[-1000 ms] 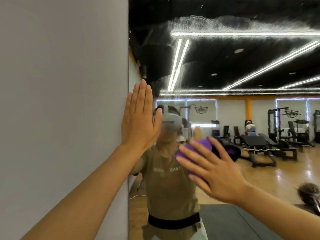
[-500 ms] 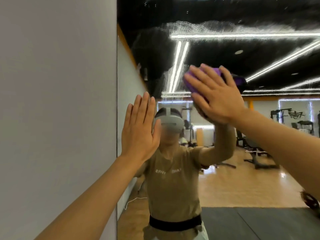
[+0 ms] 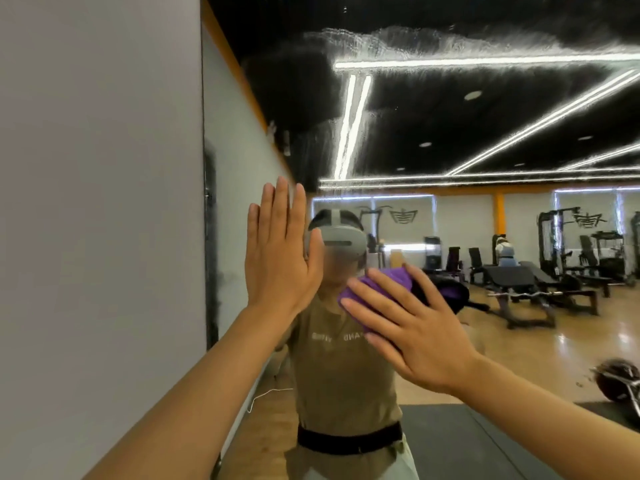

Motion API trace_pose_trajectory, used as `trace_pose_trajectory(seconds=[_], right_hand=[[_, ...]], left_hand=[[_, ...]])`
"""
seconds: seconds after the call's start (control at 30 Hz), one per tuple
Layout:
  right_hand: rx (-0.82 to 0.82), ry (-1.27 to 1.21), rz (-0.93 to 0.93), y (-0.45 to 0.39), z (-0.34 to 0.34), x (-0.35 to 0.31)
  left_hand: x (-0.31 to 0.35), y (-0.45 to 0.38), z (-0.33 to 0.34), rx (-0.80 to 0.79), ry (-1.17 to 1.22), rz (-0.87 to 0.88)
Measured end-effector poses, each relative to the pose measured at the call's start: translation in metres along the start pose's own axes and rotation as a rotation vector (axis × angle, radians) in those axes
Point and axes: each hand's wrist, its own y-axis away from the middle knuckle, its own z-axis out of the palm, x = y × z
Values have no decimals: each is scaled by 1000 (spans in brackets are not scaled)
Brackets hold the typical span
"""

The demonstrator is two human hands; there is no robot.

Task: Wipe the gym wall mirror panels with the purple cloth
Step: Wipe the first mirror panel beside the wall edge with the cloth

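At the far left stands a plain grey wall [image 3: 97, 202], ending where the mirror panel [image 3: 485, 323] begins. The left hand [image 3: 280, 258] lies flat on the glass near that edge, fingers straight and together, pointing to 12 o'clock, holding nothing. To its right, at about 4 o'clock from it, the right hand [image 3: 412, 327] presses the purple cloth [image 3: 381, 282] against the mirror with spread, straight fingers; the cloth shows past the fingertips toward 11 o'clock.

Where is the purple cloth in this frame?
In the head view, the purple cloth sits right of centre, pressed against the mirror under the right hand, just right of the flat left hand.
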Motion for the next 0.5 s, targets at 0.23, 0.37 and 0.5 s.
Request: trace_pose_trajectory(seconds=[0.23,0.37,0.5], right_hand=[[-92,25,-282,-12,-8,47],[-35,50,-91,-60,-23,109],[18,3,240,-98,-42,167]], left_hand=[[8,6,10,-24,-29,135],[7,5,12,-14,-64,129],[7,5,14,11,-80,139]])
